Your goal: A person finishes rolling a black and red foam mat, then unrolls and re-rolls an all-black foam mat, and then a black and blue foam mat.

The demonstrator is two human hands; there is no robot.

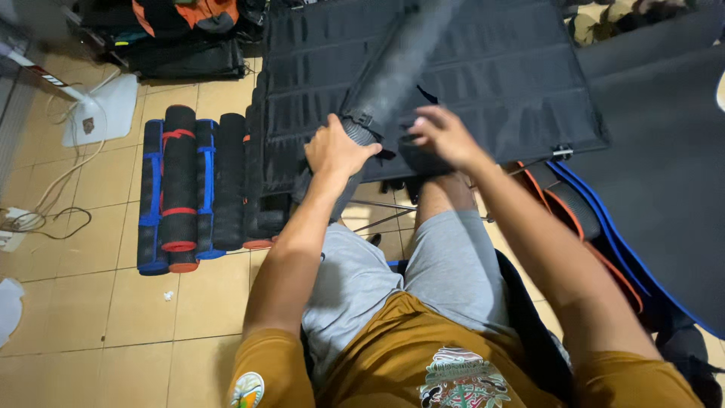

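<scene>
Long dark grey padded fabric tube (393, 68) lay slanted over black quilted panel (483, 83), blurred; our left hand (336, 149) closed round its ribbed end, right hand (445, 136) curled at black piece beside, grasp unclear. Finished black rolls with blue and red bands (189, 189) lined floor left; we judged more unrolled panels remained

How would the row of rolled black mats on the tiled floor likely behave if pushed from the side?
The rolled mats are cylinders lying on smooth tile floor, so they would probably roll sideways. Their mesh-like fabric suggests they are fairly light and slightly squashy. The coloured bands around them should keep them from unrolling.
</scene>
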